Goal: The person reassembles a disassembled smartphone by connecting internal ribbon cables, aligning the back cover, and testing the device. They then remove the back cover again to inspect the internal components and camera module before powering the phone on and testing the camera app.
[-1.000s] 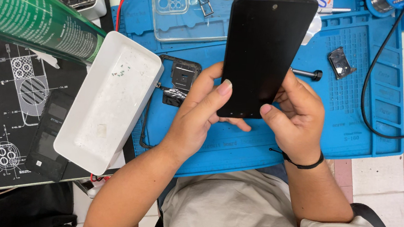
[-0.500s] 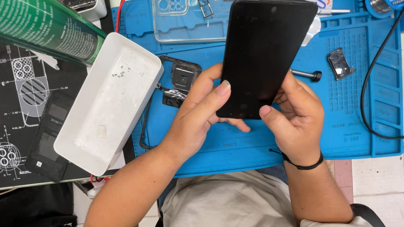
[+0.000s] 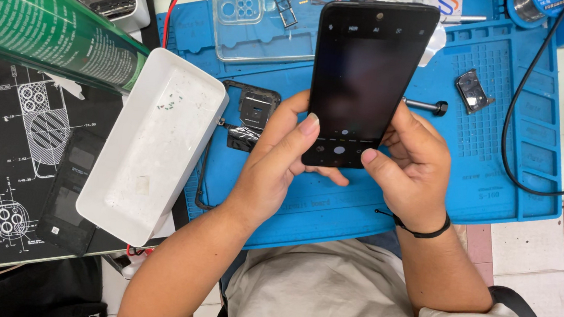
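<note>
Phone: a black smartphone [image 3: 365, 77] held upright above the blue mat, screen toward the camera; the screen is dark with faint small icons along its top and bottom.
Left hand: the left hand [image 3: 282, 158] is curled round the phone's lower left edge, thumb lying on the glass near the bottom, fingers hidden behind it.
Right hand: the right hand [image 3: 409, 164] is closed on the lower right edge, thumb tip on the bottom of the screen; a thin black band sits on the wrist.
Mat: a blue work mat [image 3: 504, 145] lies on the desk under both hands.
On the mat, near: a black metal frame part [image 3: 250, 114] just left of the left hand; a small dark screw-like piece [image 3: 431, 107] just right of the phone; a small grey component [image 3: 473, 91] further right.
On the mat, far: a clear phone case [image 3: 268, 19] behind the phone's top left.
Left side: a white rectangular tray [image 3: 152, 146] tilted beside the mat, and a green cylinder [image 3: 41, 15] above it.
Right side: a black cable [image 3: 517, 119] curving across the mat.
</note>
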